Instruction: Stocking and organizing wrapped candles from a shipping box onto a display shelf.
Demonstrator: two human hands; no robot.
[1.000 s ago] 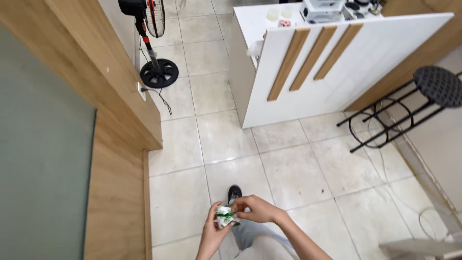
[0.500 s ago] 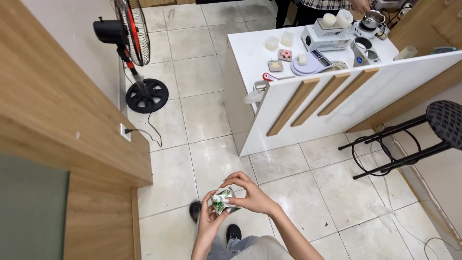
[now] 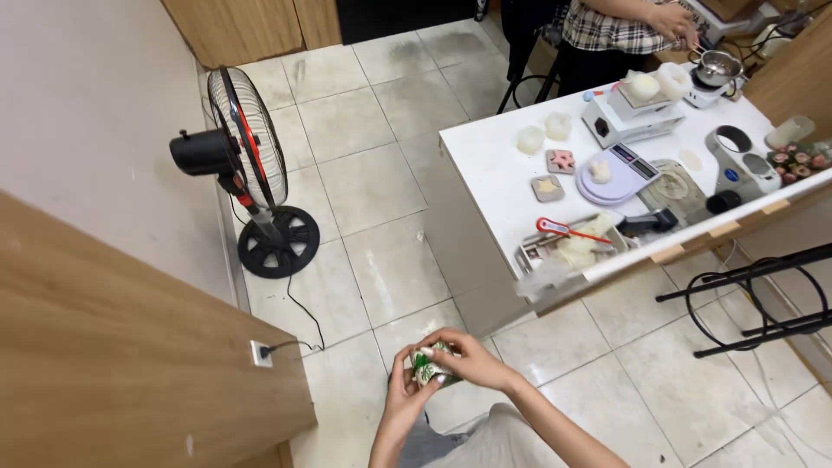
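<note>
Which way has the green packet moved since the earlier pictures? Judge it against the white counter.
Yes: the green packet, held by the left hand and right hand, has come forward, closer to the white counter's near corner.

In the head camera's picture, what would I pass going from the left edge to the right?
Wooden panel → floor fan → wall socket → hands holding a small green-and-white packet → white counter with a round scale → black stool.
</note>
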